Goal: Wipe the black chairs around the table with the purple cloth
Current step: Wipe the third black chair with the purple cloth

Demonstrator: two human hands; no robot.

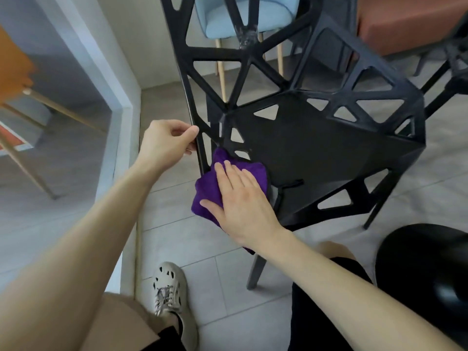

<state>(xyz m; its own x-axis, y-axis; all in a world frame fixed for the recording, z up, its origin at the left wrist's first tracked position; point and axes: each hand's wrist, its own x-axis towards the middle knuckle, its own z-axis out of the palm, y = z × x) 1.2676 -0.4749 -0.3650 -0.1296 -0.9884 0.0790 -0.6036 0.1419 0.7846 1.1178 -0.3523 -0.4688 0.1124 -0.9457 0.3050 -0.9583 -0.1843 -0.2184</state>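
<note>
A black chair with triangular cut-outs fills the middle of the head view, its back rising toward the top of the frame. My left hand grips the left edge bar of the chair's back, fingers curled round it. The purple cloth lies on the near left corner of the seat. My right hand presses flat on the cloth with straight fingers, covering most of its right half.
A white wall corner stands close on the left. Behind the black chair are a light blue chair and a reddish-brown seat. A round black stool sits at the lower right. My shoe rests on the grey tiles.
</note>
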